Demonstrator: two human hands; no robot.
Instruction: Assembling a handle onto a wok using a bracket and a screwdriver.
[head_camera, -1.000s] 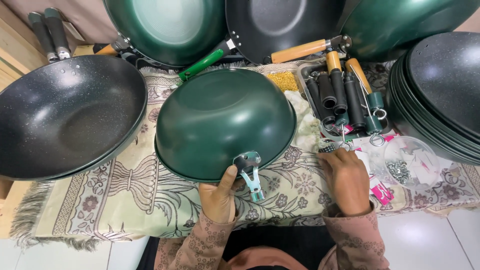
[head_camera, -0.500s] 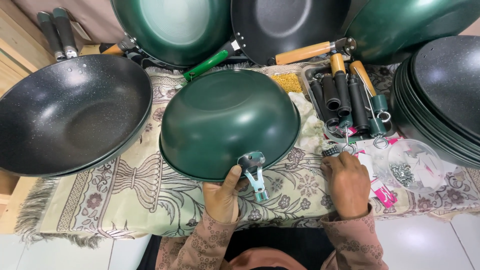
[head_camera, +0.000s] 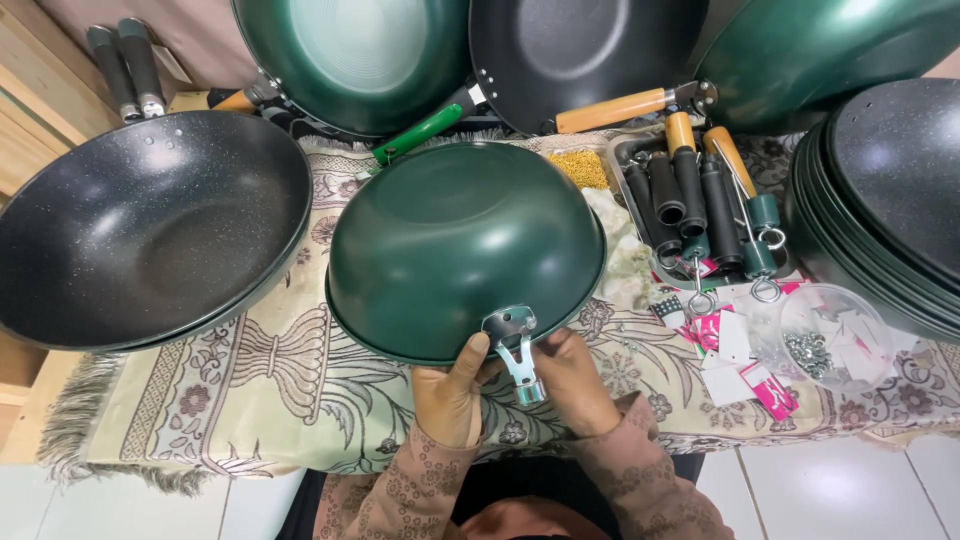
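Note:
A dark green wok (head_camera: 465, 245) lies upside down on a patterned cloth (head_camera: 250, 400) in the middle of the head view. A silver metal handle bracket (head_camera: 512, 335) sticks out from its near rim towards me. My left hand (head_camera: 450, 385) grips the rim just left of the bracket, thumb on top. Just right of the bracket, my right hand (head_camera: 572, 380) has its fingers curled against the bracket's stem under the rim. What the fingertips hold there is hidden.
A large black speckled wok (head_camera: 150, 230) sits at the left and a stack of black woks (head_camera: 890, 200) at the right. More woks lean at the back. A tray of handles (head_camera: 690, 200), a clear tub of nuts (head_camera: 830, 335) and pink tags (head_camera: 740, 370) lie right of the green wok.
My right hand has moved left from beside the small parts to the bracket at the wok's rim. My left hand stays on the rim.

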